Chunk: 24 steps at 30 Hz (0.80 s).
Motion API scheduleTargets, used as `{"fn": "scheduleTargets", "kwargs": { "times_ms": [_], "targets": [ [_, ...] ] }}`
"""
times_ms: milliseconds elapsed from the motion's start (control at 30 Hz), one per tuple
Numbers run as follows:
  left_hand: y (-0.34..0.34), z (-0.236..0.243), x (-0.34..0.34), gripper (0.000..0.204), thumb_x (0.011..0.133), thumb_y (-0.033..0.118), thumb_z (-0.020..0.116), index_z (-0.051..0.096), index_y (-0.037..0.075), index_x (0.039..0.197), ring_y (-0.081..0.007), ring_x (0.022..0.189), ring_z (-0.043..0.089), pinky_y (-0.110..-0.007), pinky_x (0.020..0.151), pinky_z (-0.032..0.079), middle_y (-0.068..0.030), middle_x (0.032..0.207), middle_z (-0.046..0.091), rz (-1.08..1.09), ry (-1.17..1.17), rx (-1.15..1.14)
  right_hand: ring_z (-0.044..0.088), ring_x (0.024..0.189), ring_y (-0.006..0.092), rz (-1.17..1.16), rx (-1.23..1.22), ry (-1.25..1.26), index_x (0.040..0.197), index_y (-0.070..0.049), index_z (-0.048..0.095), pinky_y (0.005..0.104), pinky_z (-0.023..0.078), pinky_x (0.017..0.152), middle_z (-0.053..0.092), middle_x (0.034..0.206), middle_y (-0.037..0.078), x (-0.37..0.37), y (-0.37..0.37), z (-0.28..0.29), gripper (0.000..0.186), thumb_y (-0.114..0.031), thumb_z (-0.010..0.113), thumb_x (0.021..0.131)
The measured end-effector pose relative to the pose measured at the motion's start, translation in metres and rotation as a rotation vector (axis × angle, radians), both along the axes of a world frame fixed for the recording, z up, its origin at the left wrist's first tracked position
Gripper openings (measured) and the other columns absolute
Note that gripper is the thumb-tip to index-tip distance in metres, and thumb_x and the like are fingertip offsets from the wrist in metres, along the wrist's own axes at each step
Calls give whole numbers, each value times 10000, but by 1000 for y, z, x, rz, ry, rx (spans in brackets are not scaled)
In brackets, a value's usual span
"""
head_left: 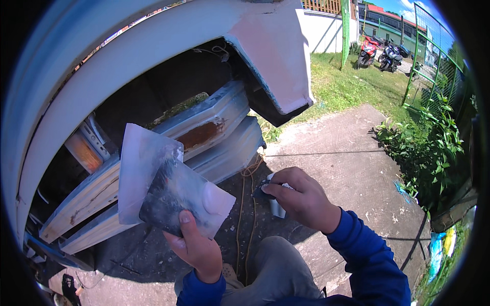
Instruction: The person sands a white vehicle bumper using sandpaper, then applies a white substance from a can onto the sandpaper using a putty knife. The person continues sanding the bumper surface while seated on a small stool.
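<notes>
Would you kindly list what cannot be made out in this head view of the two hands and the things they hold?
- Small white and dark object in the right hand: mostly wrapped by the fingers, so its kind is unclear.
- Smeared grey flat sheet in the left hand: its back faces away, and the material is uncertain.
- Dark cavity of the white and blue vehicle body: in shadow.
- Parked motorcycles: too small for detail.

Colours on view, as we record them

White sheet (153,178) smeared black and grey; pale blue-white body panel (275,56) with a pink patch; bumper (204,130) showing orange-brown rust (mid-face); royal blue sleeve (370,255); red motorbike (367,50).
</notes>
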<state>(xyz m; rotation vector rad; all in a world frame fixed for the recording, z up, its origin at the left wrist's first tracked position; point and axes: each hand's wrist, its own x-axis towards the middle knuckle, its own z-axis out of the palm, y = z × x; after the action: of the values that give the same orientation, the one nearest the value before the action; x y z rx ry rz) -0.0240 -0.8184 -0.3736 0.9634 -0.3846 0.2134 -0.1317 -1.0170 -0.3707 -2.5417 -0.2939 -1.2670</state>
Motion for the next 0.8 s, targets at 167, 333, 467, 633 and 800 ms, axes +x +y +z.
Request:
{"fn": "scheduleTargets", "kwargs": {
  "times_ms": [167,333,467,633,800],
  "targets": [
    [20,-9,-3,481,1002,156,576,442,-63,1409,-268,1232,564,-397,1028,479,-183,1374,537,-81,-13,95,655,928,282,-34,143,-86,1121,-14,670,357,537,780,633,1019,137,23,-69,79,213,12,645,911],
    [15,-31,-6,488,999,175,589,451,-67,1400,-267,1207,575,-402,1028,476,-184,1361,544,-68,20,48,666,864,257,-174,5,-252,1132,-30,671,332,546,731,641,1003,112,48,-136,151,188,-44,634,948],
    [26,-33,-3,551,984,219,608,432,-81,1412,-294,1235,565,-409,1027,477,-204,1386,529,-67,27,48,674,891,242,-130,-13,-345,1122,-33,685,298,585,735,637,996,98,62,-160,184,177,-55,620,959],
    [36,-37,1,549,986,230,605,433,-81,1405,-298,1230,570,-416,1024,479,-207,1380,533,-77,5,42,666,861,258,-232,-127,-493,1075,-41,694,328,567,741,617,942,101,73,-173,202,143,-82,627,955],
    [32,-35,0,471,999,206,593,478,-65,1367,-272,1189,587,-403,1012,483,-180,1336,559,-68,-4,7,657,876,311,-329,-217,-602,1060,-85,707,395,536,756,634,965,116,87,-180,211,147,-92,655,923]
  ]
}}
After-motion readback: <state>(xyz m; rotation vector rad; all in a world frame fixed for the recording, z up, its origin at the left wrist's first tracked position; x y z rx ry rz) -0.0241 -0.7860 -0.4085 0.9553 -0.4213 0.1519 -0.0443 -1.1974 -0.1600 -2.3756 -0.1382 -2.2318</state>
